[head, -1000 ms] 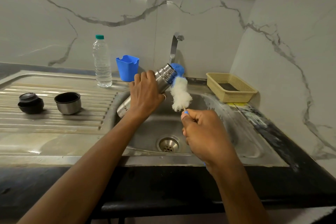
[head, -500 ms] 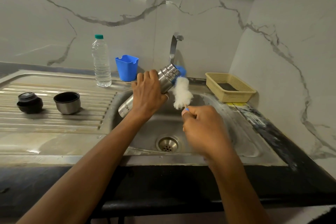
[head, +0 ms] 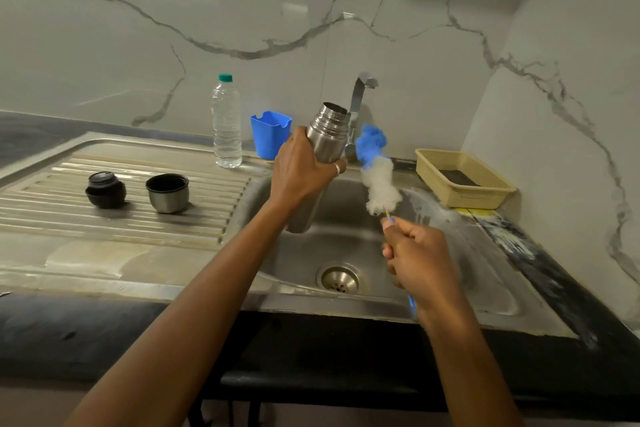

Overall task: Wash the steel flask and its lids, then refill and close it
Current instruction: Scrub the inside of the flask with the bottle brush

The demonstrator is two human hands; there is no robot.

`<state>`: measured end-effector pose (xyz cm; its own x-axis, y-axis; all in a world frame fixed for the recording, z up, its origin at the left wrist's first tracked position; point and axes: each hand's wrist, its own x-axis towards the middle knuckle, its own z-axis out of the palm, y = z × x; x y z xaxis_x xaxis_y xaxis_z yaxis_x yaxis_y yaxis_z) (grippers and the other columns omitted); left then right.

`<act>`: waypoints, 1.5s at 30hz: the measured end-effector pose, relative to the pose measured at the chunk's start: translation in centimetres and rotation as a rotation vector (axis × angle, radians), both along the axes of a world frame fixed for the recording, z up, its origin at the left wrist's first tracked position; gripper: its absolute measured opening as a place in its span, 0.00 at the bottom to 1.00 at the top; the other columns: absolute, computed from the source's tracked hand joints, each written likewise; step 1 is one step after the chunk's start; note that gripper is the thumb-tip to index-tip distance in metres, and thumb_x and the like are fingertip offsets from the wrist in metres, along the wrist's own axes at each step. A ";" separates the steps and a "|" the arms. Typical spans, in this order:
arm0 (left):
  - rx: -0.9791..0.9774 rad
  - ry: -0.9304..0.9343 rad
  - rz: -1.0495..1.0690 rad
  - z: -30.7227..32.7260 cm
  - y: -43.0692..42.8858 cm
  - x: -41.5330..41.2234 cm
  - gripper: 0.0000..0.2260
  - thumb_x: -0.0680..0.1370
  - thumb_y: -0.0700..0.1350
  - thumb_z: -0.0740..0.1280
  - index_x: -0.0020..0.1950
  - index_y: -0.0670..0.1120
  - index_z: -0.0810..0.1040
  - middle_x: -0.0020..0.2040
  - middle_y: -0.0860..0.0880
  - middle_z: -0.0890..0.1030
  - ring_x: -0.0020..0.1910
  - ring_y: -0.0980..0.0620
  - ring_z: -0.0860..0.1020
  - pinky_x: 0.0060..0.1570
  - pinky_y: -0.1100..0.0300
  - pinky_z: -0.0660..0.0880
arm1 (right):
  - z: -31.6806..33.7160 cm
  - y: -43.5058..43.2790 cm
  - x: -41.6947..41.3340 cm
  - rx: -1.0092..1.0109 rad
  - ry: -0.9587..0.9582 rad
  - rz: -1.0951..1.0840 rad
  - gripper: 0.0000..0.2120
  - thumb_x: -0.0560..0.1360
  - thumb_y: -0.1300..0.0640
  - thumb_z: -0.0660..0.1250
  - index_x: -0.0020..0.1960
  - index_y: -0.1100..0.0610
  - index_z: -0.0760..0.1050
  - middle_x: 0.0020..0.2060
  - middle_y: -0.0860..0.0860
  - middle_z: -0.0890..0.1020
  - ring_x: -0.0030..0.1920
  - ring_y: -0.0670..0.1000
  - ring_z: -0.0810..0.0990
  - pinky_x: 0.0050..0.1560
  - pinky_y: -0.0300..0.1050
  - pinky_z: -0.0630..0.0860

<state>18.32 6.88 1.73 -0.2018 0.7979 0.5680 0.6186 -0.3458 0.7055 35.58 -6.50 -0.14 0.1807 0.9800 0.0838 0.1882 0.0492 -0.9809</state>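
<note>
My left hand [head: 300,171] grips the open steel flask [head: 327,135] around its middle and holds it nearly upright over the sink basin [head: 349,246], mouth up. My right hand [head: 417,258] is closed on the thin handle of a bottle brush [head: 379,180], whose white and blue bristles are fully outside the flask, just to its right. On the ribbed drainboard [head: 114,215] at the left stand the black inner lid [head: 105,189] and the steel cup lid [head: 168,192], its opening facing up.
A tap [head: 360,94] rises behind the flask. A clear water bottle [head: 227,125] and a blue plastic holder [head: 270,133] stand against the marble wall. A beige basket [head: 464,178] sits right of the sink. The drain [head: 339,279] lies below my hands.
The flask has swung from tilted, mouth toward the brush, to nearly upright and higher. The brush has come out and away to the right, its blue tip now showing.
</note>
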 end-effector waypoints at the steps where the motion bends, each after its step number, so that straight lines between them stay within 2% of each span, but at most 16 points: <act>1: -0.007 -0.028 0.006 0.3 -0.1 -0.5 0.24 0.67 0.53 0.79 0.53 0.46 0.70 0.45 0.51 0.78 0.43 0.50 0.76 0.36 0.62 0.66 | -0.3 -0.2 -0.2 0.003 0.029 0.010 0.12 0.83 0.53 0.62 0.44 0.49 0.81 0.31 0.52 0.71 0.27 0.45 0.65 0.27 0.40 0.61; 2: -0.013 -0.057 0.011 0.5 -0.3 -0.9 0.25 0.67 0.53 0.79 0.54 0.46 0.71 0.46 0.52 0.78 0.44 0.50 0.77 0.38 0.61 0.68 | -0.7 -0.3 -0.3 0.006 0.049 0.015 0.11 0.83 0.52 0.62 0.47 0.50 0.82 0.32 0.53 0.71 0.27 0.45 0.65 0.27 0.40 0.61; 5: -0.019 -0.140 0.035 1.1 -0.5 -2.9 0.27 0.67 0.54 0.81 0.57 0.46 0.72 0.48 0.51 0.79 0.47 0.50 0.78 0.45 0.56 0.75 | -1.3 -0.3 -0.4 0.020 0.072 -0.003 0.11 0.83 0.51 0.63 0.61 0.48 0.80 0.31 0.50 0.72 0.27 0.44 0.68 0.26 0.39 0.64; 7: -0.026 -0.174 0.047 1.8 -0.8 -4.6 0.28 0.67 0.54 0.81 0.59 0.47 0.72 0.50 0.51 0.79 0.47 0.51 0.78 0.43 0.60 0.74 | -1.5 -0.1 -0.4 0.039 0.069 -0.029 0.13 0.83 0.51 0.63 0.65 0.47 0.79 0.29 0.49 0.73 0.26 0.43 0.68 0.26 0.39 0.65; 11: -0.009 -0.206 0.088 4.0 -1.5 -7.7 0.28 0.67 0.55 0.81 0.59 0.46 0.75 0.49 0.52 0.80 0.47 0.53 0.78 0.41 0.64 0.73 | -1.7 -0.2 -0.5 0.042 0.052 -0.011 0.11 0.82 0.50 0.63 0.62 0.49 0.81 0.27 0.48 0.73 0.26 0.44 0.67 0.26 0.41 0.63; 14: 0.006 -0.235 0.142 5.6 -1.9 -10.2 0.27 0.64 0.57 0.81 0.55 0.48 0.76 0.46 0.54 0.80 0.48 0.52 0.80 0.47 0.58 0.78 | -1.6 -0.5 -0.9 0.041 0.040 0.018 0.09 0.82 0.51 0.63 0.57 0.47 0.82 0.27 0.48 0.72 0.26 0.44 0.66 0.26 0.41 0.61; 17: 0.001 -0.251 0.202 6.1 -1.9 -12.3 0.29 0.62 0.59 0.80 0.56 0.49 0.77 0.48 0.53 0.82 0.50 0.50 0.80 0.52 0.53 0.79 | -1.5 -0.7 -1.0 0.042 0.013 0.050 0.08 0.83 0.51 0.63 0.54 0.45 0.82 0.27 0.48 0.72 0.26 0.44 0.65 0.26 0.40 0.61; 22: -0.018 -0.266 0.263 5.0 -1.2 -14.5 0.29 0.63 0.58 0.81 0.58 0.47 0.77 0.50 0.50 0.82 0.51 0.49 0.80 0.54 0.51 0.79 | -1.7 -1.0 -1.3 0.044 -0.036 0.060 0.14 0.83 0.51 0.63 0.41 0.47 0.82 0.26 0.50 0.72 0.26 0.46 0.66 0.28 0.43 0.62; 24: -0.032 -0.275 0.270 4.4 -0.5 -14.8 0.30 0.62 0.58 0.81 0.58 0.47 0.77 0.50 0.49 0.82 0.51 0.48 0.80 0.54 0.50 0.79 | -1.8 -1.0 -1.2 0.042 -0.052 0.055 0.12 0.83 0.51 0.63 0.46 0.48 0.83 0.26 0.49 0.73 0.25 0.44 0.66 0.28 0.42 0.63; 26: -0.039 -0.276 0.261 4.1 0.2 -14.9 0.32 0.61 0.60 0.81 0.58 0.48 0.76 0.50 0.50 0.82 0.51 0.49 0.80 0.54 0.49 0.80 | -2.1 -0.8 -1.1 0.032 -0.078 0.047 0.10 0.83 0.51 0.63 0.58 0.49 0.82 0.26 0.48 0.73 0.24 0.43 0.67 0.28 0.41 0.64; 27: -0.039 -0.273 0.254 4.0 0.7 -14.9 0.32 0.60 0.60 0.81 0.58 0.48 0.76 0.49 0.51 0.82 0.50 0.49 0.80 0.54 0.49 0.80 | -2.2 -0.6 -1.0 0.027 -0.093 0.045 0.12 0.83 0.51 0.63 0.64 0.49 0.79 0.26 0.48 0.74 0.25 0.43 0.68 0.28 0.41 0.65; 29: -0.042 -0.263 0.252 3.8 1.6 -14.8 0.32 0.61 0.59 0.81 0.58 0.47 0.76 0.49 0.51 0.81 0.51 0.48 0.80 0.54 0.49 0.80 | -2.4 -0.5 -0.9 0.025 -0.105 0.052 0.16 0.82 0.51 0.63 0.68 0.50 0.77 0.27 0.49 0.73 0.25 0.44 0.67 0.27 0.39 0.65; 33: -0.050 -0.273 0.257 3.3 2.9 -15.1 0.33 0.61 0.59 0.82 0.58 0.46 0.76 0.50 0.50 0.81 0.52 0.48 0.80 0.54 0.49 0.80 | -2.1 -0.7 -1.1 0.013 -0.088 0.071 0.16 0.82 0.52 0.63 0.69 0.49 0.77 0.27 0.50 0.72 0.25 0.43 0.66 0.24 0.34 0.64; 40: -0.067 -0.267 0.265 2.3 4.1 -16.1 0.31 0.61 0.57 0.82 0.58 0.47 0.75 0.50 0.50 0.81 0.52 0.48 0.80 0.55 0.48 0.80 | -2.0 -0.6 -1.4 -0.004 -0.059 0.120 0.12 0.82 0.54 0.63 0.64 0.48 0.79 0.27 0.51 0.71 0.24 0.43 0.65 0.24 0.34 0.63; 45: -0.088 -0.257 0.271 2.3 4.6 -16.7 0.33 0.61 0.58 0.82 0.59 0.48 0.75 0.52 0.50 0.81 0.53 0.48 0.80 0.55 0.49 0.80 | -2.3 -0.2 -1.4 -0.017 -0.066 0.124 0.13 0.82 0.54 0.64 0.65 0.51 0.79 0.26 0.50 0.72 0.24 0.43 0.65 0.23 0.35 0.63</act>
<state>1.60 11.47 4.01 -0.5394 0.7392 0.4033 0.4782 -0.1253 0.8692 34.17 -6.70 -2.49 0.0528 0.9958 0.0751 0.2455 0.0599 -0.9675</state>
